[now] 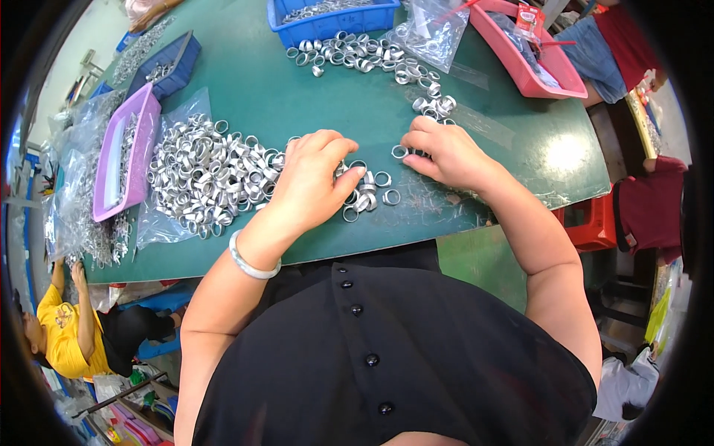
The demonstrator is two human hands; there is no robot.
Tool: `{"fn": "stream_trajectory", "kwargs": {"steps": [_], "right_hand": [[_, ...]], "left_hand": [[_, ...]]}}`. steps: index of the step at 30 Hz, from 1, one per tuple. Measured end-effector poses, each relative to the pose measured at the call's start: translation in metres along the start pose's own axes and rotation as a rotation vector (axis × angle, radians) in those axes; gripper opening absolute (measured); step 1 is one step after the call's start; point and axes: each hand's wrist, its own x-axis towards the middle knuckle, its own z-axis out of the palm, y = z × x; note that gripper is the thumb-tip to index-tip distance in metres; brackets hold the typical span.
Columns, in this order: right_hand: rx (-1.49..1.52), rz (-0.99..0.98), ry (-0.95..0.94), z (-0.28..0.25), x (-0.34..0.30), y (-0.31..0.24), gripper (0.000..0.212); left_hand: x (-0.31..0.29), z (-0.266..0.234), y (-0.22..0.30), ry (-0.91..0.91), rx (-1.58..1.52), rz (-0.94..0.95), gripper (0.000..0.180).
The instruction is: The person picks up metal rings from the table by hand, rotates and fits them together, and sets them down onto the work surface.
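Over the right end of a large heap of silver metal rings (212, 171), my left hand (316, 175) hovers palm down, its thumb apart from the curved fingers. A white bangle (253, 260) circles that wrist. Several loose rings (364, 199) lie just beside its thumb. To the right, my right hand (450, 152) pinches a single silver ring (400, 152) between thumb and fingers, close above the green table (327, 104). A trail of more rings (431, 102) lies just beyond the right hand and runs back toward a blue bin.
The blue bin (335, 24) stands at the far side, next to a clear plastic bag (435, 37). A pink basin (520, 59) sits at far right, a purple basket (126, 156) and another blue bin (167, 67) at left. A person in yellow (71, 327) works at lower left.
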Motion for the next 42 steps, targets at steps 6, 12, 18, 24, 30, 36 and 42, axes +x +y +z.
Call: {"fn": "stream_trajectory", "kwargs": {"steps": [6,12,18,24,30,36,42], "right_hand": [[0.093,-0.083,0.161,-0.01,0.037,-0.016,0.02],[0.017,-0.242,0.362,-0.011,0.063,-0.032,0.022],[0.286,-0.181,0.364,0.001,0.069,-0.032,0.023],[0.523,-0.169,0.257,0.004,0.065,-0.029,0.029],[0.619,-0.218,0.195,0.004,0.062,-0.019,0.035],[0.619,-0.172,0.256,0.011,0.063,-0.02,0.027],[0.653,-0.133,0.343,0.015,0.062,-0.016,0.019]], "left_hand": [[0.023,0.003,0.007,-0.034,-0.514,-0.338,0.025],[0.025,-0.002,0.003,0.202,-0.982,-0.429,0.023],[0.017,-0.001,-0.011,0.193,-1.459,-0.569,0.015],[0.016,0.003,-0.012,0.168,-1.566,-0.602,0.013],[0.019,-0.002,-0.011,0.004,-1.654,-0.632,0.02],[0.023,0.0,-0.003,0.094,-1.511,-0.677,0.021],[0.025,0.011,0.007,0.241,-1.391,-0.691,0.012]]}}
